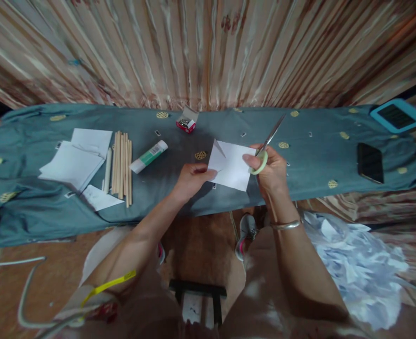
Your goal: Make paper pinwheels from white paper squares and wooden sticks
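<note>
A square white sheet of paper (233, 169) is held over the table between my two hands. Cuts run inward at its upper-left corner, where a narrow flap stands up, and near its left edge. My left hand (194, 180) pinches the lower-left edge between thumb and fingers. My right hand (272, 169) grips the paper's right edge under the thumb and also carries scissors with pale green handles (260, 162). Their blades point up and away to the right, clear of the paper, and look closed. A green and white glue stick (148, 157) lies left of my left hand.
White paper sheets (72, 162) and a row of wooden sticks (122, 165) lie on the left. A small open red box (187, 123) stands at the back. On the right are a black phone (370, 163) and a blue-framed device (397, 116). Crumpled paper (359, 268) is piled below the table.
</note>
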The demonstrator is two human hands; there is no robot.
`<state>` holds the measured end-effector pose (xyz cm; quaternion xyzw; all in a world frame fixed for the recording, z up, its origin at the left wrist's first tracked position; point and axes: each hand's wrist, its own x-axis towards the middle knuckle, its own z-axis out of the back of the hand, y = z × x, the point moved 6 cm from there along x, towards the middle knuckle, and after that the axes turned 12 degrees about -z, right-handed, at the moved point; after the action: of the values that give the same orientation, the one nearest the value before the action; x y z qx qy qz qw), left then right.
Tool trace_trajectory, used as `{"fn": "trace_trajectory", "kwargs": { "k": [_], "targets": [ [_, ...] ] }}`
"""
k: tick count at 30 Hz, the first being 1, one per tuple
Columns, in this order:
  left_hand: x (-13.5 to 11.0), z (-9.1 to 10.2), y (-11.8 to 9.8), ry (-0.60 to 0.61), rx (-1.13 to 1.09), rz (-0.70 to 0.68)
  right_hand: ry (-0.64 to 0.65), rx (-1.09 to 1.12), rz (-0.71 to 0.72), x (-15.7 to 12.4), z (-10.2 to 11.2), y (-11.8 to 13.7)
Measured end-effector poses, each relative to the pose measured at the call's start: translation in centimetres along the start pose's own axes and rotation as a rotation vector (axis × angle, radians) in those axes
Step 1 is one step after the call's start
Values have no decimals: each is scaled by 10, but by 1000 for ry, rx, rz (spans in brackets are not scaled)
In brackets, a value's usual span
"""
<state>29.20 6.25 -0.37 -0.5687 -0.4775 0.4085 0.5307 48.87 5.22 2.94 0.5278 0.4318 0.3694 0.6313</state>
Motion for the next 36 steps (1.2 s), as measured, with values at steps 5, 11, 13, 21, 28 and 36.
{"fn": "trace_trajectory", "kwargs": {
  "k": [5, 11, 13, 21, 28, 36],
  "targets": [
    [2, 11, -8, -91, 17, -27, -79, 204, -58, 5, 9, -4],
    [3, 18, -6, -215, -160, -46, -174, 395, -55, 9, 14, -7],
    [-1, 9, 0, -197, -291, -12, -172, 442, -70, 8, 8, -10],
    [-15, -22, 10, -182, -557, 129, 17, 385, -158, -6, -34, -24],
    [2, 12, -6, -264, -622, 66, 248, 131, -240, -25, -42, -17],
    [5, 42, -14, -353, -564, 64, 702, -154, -421, -70, -64, -30]
  ]
}}
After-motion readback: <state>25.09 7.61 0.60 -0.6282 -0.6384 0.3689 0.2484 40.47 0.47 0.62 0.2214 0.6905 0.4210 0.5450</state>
